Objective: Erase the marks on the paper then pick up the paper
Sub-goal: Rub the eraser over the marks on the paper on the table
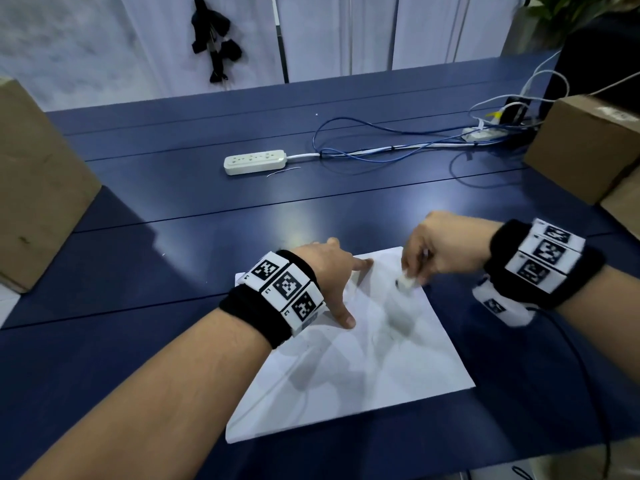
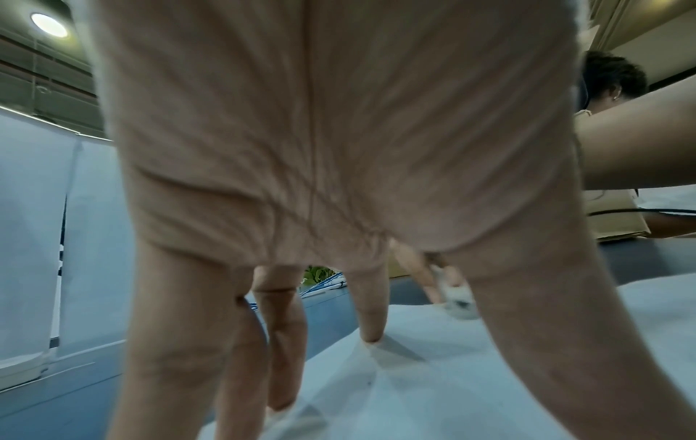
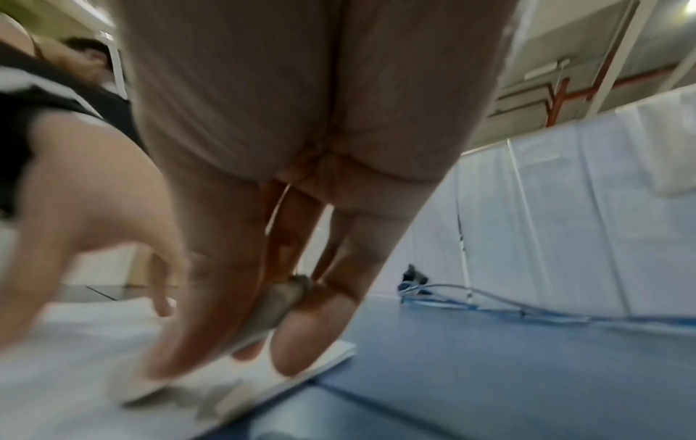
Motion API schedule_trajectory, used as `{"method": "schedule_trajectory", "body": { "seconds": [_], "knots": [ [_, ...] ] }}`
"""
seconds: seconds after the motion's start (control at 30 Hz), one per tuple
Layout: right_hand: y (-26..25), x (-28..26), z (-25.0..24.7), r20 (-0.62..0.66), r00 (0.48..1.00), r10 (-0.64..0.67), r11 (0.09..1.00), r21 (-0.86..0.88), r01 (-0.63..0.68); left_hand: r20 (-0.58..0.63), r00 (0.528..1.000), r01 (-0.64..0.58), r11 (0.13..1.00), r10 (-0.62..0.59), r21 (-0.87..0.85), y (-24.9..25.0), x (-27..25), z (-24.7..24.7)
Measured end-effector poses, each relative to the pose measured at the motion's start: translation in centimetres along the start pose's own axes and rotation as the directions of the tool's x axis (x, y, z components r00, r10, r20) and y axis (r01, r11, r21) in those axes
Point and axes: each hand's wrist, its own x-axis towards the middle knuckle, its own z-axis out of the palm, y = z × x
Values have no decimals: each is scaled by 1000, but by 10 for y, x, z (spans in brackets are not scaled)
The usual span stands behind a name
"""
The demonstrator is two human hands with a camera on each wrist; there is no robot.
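Paper (image 1: 360,368) flat on blue counter (image 1: 173,258), pinned by left hand (image 1: 329,271) with fingers spread; eraser (image 1: 407,282) pinched in right hand (image 1: 440,247), rubbing far corner. Thin, limp, crease-prone; best lifted by an edge.

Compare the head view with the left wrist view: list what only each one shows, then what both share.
Only the head view shows the power strip, the cardboard boxes and both marker wristbands. Only the left wrist view shows a ceiling light and the left hand's fingertips pressed on the sheet from below. Both show the paper, the left hand and the eraser pinched by the right hand.
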Motion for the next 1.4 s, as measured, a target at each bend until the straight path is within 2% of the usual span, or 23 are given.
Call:
{"method": "schedule_trajectory", "body": {
  "seconds": [0.07, 0.17, 0.23, 0.3, 0.4, 0.43, 0.53, 0.6, 0.77, 0.8, 0.93, 1.0, 1.1, 1.13, 1.27, 1.33, 1.4],
  "knots": [
    [-5, -2, 3, 53, 999, -9, 1000, -7, 10, -4, 1000, -6, 1000, 6, -3, 0, 0, 1],
    [-5, 16, -6, -141, 990, 17, 999, -26, -21, -6, 1000, -22, 1000, 22, -6, 1, 0, 1],
    [-5, 23, -11, -186, 982, 31, 999, -31, -37, -8, 1000, -20, 1000, 20, -13, 1, -1, 0],
    [-5, 18, -6, -131, 991, 8, 999, -34, -12, -13, 1000, -17, 1000, 17, -10, 0, -1, 0],
    [-8, -2, 7, 17, 1000, -27, 1000, -16, 27, -21, 1000, -21, 1000, 20, -12, 0, 1, 1],
    [-8, -4, 7, 19, 1000, -16, 1000, -5, 16, -19, 1000, -19, 1000, 18, -12, 0, 1, 1],
    [0, 8, -2, -143, 989, 44, 999, -10, -46, -10, 1000, -17, 1000, 17, -15, 2, -1, 1],
    [5, 10, -6, -171, 984, 59, 997, -36, -67, -12, 1000, -15, 1000, 15, -19, 1, -2, 0],
    [-1, -13, -1, 95, 995, 24, 1000, -9, -23, -31, 999, -24, 1000, 24, -19, 0, -2, 1],
    [-1, -12, -3, 82, 996, 32, 999, 3, -33, -29, 999, -25, 999, 25, -20, 1, -1, 1],
    [5, 9, -10, -115, 991, 76, 997, -23, -79, -20, 1000, -12, 1000, 12, -22, 2, -2, 1],
    [4, 4, -5, -93, 993, 77, 996, -31, -80, -19, 1000, -4, 1000, 4, -17, 1, -3, 0],
    [-3, -15, 5, 61, 997, 46, 999, -18, -45, -12, 1000, -3, 1000, 3, 1, 1, -2, 0],
    [-4, -15, 4, 57, 997, 53, 999, -9, -52, -7, 1000, -3, 1000, 3, 0, 2, -2, 0],
    [3, 7, -6, -148, 984, 95, 995, -19, -99, 5, 1000, -2, 1000, 2, -3, 3, -2, -1],
    [5, 4, -4, -137, 987, 87, 995, -31, -92, 2, 1000, 2, 1000, -2, -7, 3, -3, -1],
    [2, -9, 1, -23, 997, 70, 997, -34, -71, -3, 1000, -2, 1000, 2, -1, 2, -2, -1]
  ]
}}
